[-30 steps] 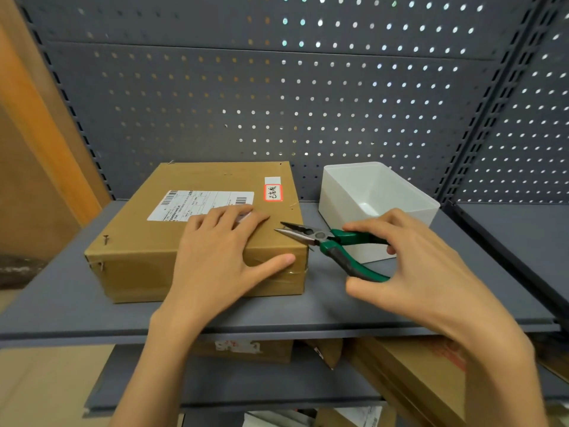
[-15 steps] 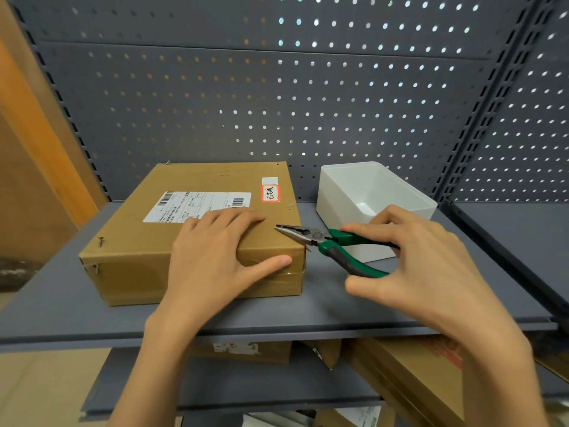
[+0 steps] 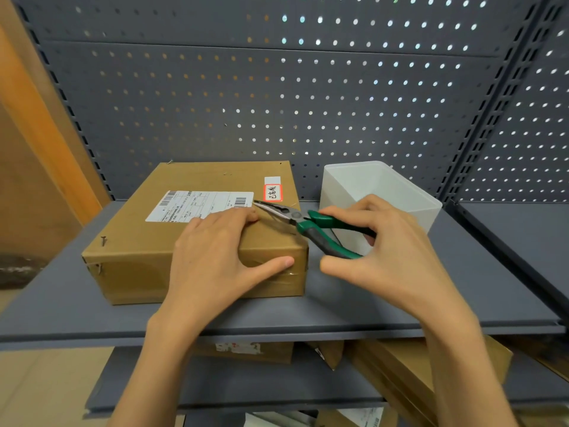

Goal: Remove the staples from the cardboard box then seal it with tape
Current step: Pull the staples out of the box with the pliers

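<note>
A flat brown cardboard box (image 3: 138,241) lies on the grey shelf (image 3: 369,309); it carries a white shipping label (image 3: 200,204) and a small red-bordered sticker (image 3: 273,192). Staples stick out at its near left corner (image 3: 103,241) and on its left front face (image 3: 98,268). My left hand (image 3: 215,260) presses flat on the box's near right corner, thumb on the taped front face. My right hand (image 3: 385,251) grips green-handled needle-nose pliers (image 3: 308,224); their jaws lie over the box top, tips near the label's right edge.
A white plastic bin (image 3: 400,192) stands right of the box, behind my right hand. A perforated grey back panel (image 3: 277,103) closes the shelf. More cardboard boxes (image 3: 400,371) sit on the shelf below. An orange wooden surface (image 3: 37,134) is at left.
My right hand has moved the pliers left and up, from beside the box's right edge to over its top. My left hand has stayed pressed on the box.
</note>
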A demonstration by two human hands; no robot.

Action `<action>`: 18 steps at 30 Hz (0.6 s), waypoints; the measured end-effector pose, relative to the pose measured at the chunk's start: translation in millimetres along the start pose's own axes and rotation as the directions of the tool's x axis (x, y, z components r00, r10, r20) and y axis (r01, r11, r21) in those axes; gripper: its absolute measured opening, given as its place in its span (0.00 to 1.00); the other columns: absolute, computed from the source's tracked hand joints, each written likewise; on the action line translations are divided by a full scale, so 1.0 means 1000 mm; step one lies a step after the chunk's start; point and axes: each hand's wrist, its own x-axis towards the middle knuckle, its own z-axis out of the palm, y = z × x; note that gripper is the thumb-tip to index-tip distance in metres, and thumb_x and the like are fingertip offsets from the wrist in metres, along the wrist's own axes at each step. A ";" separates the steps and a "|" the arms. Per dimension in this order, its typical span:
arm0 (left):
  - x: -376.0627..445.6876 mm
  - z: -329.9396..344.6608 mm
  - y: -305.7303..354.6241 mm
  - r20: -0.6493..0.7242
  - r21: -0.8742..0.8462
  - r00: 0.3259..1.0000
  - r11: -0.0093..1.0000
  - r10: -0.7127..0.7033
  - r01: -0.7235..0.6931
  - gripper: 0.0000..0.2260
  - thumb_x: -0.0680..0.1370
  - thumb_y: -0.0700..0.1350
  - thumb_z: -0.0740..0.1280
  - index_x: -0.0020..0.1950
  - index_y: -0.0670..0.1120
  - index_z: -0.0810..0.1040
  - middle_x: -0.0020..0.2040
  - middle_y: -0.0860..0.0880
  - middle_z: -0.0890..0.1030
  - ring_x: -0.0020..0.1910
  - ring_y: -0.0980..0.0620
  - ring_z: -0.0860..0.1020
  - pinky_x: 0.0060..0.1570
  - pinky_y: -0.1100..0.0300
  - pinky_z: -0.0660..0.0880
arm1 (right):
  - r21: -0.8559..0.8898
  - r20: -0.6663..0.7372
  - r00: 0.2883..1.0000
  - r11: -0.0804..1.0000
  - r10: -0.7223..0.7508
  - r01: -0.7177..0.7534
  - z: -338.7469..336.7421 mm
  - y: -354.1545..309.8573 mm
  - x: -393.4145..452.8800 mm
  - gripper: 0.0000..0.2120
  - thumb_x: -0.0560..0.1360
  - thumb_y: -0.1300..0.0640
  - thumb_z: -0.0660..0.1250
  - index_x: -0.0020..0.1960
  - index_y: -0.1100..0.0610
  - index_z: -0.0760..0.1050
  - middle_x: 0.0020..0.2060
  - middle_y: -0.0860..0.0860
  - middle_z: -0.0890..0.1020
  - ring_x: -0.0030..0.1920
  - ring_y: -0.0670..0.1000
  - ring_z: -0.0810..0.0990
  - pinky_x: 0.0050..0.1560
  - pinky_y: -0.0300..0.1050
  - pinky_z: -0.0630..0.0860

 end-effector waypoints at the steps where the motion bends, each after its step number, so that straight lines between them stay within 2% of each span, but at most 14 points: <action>1: 0.000 0.000 0.000 0.001 0.003 1.000 1.000 -0.001 0.001 0.32 0.63 0.75 0.56 0.56 0.54 0.75 0.53 0.58 0.80 0.53 0.55 0.77 0.46 0.64 0.58 | -0.007 -0.009 1.000 1.000 -0.009 0.009 0.004 -0.004 0.004 0.27 0.57 0.42 0.67 0.57 0.35 0.76 0.43 0.42 0.74 0.40 0.42 0.72 0.37 0.39 0.67; 3: 0.000 0.000 0.000 -0.001 0.009 1.000 1.000 -0.003 0.003 0.32 0.63 0.75 0.56 0.55 0.54 0.75 0.52 0.58 0.80 0.53 0.55 0.77 0.45 0.64 0.58 | -0.012 -0.016 1.000 1.000 -0.018 0.018 0.008 -0.010 0.012 0.27 0.58 0.42 0.69 0.58 0.36 0.75 0.44 0.42 0.74 0.43 0.42 0.72 0.38 0.39 0.68; 8: 0.000 0.001 -0.001 0.001 0.009 1.000 1.000 0.004 -0.004 0.33 0.64 0.75 0.56 0.55 0.53 0.75 0.53 0.57 0.80 0.53 0.54 0.78 0.47 0.62 0.62 | 0.025 -0.047 0.999 1.000 -0.010 0.011 0.011 -0.010 0.016 0.29 0.57 0.39 0.68 0.59 0.37 0.75 0.45 0.41 0.74 0.42 0.42 0.72 0.37 0.37 0.67; 11: 0.000 0.001 -0.001 0.005 0.005 1.000 1.000 -0.004 0.004 0.33 0.63 0.75 0.56 0.56 0.54 0.75 0.54 0.58 0.80 0.55 0.55 0.77 0.48 0.63 0.61 | 0.064 -0.129 0.991 0.998 0.020 -0.012 0.009 -0.008 0.015 0.28 0.56 0.42 0.67 0.57 0.37 0.76 0.43 0.41 0.75 0.41 0.41 0.73 0.36 0.37 0.65; 14: 0.001 0.001 -0.001 0.010 -0.002 1.000 1.000 -0.011 0.011 0.34 0.63 0.75 0.56 0.57 0.54 0.75 0.56 0.57 0.79 0.56 0.54 0.76 0.50 0.62 0.62 | 0.080 -0.226 0.970 0.994 0.087 -0.071 0.000 -0.001 0.010 0.25 0.58 0.43 0.70 0.56 0.36 0.76 0.44 0.42 0.75 0.40 0.41 0.72 0.35 0.37 0.66; 16: 0.001 0.001 0.000 0.012 -0.003 1.000 1.000 -0.015 0.015 0.34 0.63 0.75 0.55 0.58 0.54 0.75 0.57 0.57 0.79 0.57 0.54 0.76 0.51 0.60 0.65 | 0.061 -0.306 0.940 0.988 0.152 -0.140 -0.009 0.007 0.007 0.22 0.61 0.47 0.70 0.55 0.37 0.76 0.45 0.42 0.74 0.40 0.46 0.71 0.36 0.41 0.66; 18: 0.001 0.000 0.000 0.014 0.002 1.000 1.000 -0.021 0.021 0.34 0.63 0.75 0.55 0.59 0.54 0.74 0.57 0.57 0.79 0.57 0.54 0.76 0.53 0.59 0.65 | 0.026 -0.366 0.905 0.975 0.215 -0.221 -0.017 0.017 0.004 0.24 0.63 0.48 0.72 0.58 0.40 0.76 0.46 0.44 0.73 0.40 0.45 0.68 0.38 0.43 0.63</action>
